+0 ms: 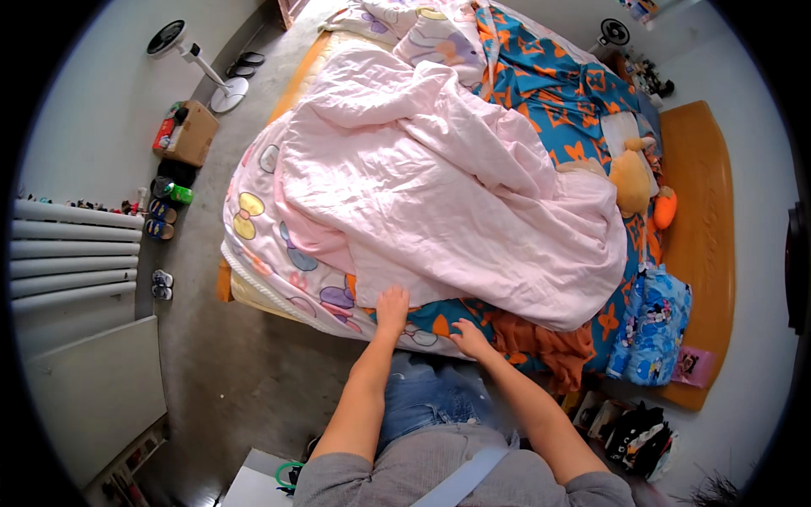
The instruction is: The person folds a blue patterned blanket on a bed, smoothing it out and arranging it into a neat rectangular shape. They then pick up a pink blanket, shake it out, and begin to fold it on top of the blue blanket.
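A crumpled pink quilt [439, 186] lies heaped across a bed [262, 296]. My left hand [392, 308] rests flat on the quilt's near edge, fingers together, holding nothing that I can see. My right hand [469, 338] lies with fingers spread on the bed's near edge, beside an orange cloth [545, 348] and on the blue-and-orange patterned sheet [562, 89]. A white patterned cover [253, 215] with bows shows under the quilt on the left.
A yellow plush toy [632, 176] and a blue patterned pillow [652, 325] lie near the wooden headboard [701, 245] at right. On the grey floor at left stand a white fan [198, 63], a cardboard box [190, 131], shoes [160, 218] and a radiator [72, 253].
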Demonstrator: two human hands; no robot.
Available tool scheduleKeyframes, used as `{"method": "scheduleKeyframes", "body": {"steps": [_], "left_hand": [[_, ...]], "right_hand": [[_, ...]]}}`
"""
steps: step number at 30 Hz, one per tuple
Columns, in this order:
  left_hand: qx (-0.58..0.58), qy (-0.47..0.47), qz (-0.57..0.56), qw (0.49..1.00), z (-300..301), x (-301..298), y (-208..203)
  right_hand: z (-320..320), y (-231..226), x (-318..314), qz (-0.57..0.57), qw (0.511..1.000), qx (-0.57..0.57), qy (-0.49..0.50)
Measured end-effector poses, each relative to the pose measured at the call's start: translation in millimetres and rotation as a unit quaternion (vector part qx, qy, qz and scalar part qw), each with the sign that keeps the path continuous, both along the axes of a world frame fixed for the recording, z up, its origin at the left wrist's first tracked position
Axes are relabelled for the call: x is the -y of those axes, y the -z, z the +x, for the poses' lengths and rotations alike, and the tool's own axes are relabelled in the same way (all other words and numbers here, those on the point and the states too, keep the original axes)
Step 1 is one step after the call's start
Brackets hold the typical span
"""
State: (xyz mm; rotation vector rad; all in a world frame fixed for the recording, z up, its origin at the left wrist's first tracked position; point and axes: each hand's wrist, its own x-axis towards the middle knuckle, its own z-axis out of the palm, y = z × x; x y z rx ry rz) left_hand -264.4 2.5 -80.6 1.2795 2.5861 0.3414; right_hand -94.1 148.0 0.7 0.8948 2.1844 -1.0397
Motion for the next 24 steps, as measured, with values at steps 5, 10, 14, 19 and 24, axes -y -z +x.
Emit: {"method": "scheduleKeyframes", "body": {"steps": [5,10,14,19,24], "left_hand": [[-0.029,0.091,0.006,0.995,-11,-30,-12],[-0.014,0.124,-0.072,0.990,-21,-46,-5],[0.072,0.143,-0.076,0.984,-29,-49,-9],[0.108,0.152,0.037,0.982,-41,-26,-8],[0.139,0.129,0.029,0.981,-38,5,-49]], "right_hand": [[15,14,13,-0.010,0.998,-0.044,0.048],[24,8,25,-0.001,0.995,-0.054,0.082],[37,12,32,-0.003,0.991,-0.059,0.119],[47,19,37,-0.007,0.989,-0.075,0.128],[39,16,35,0.005,0.994,-0.069,0.085]]}}
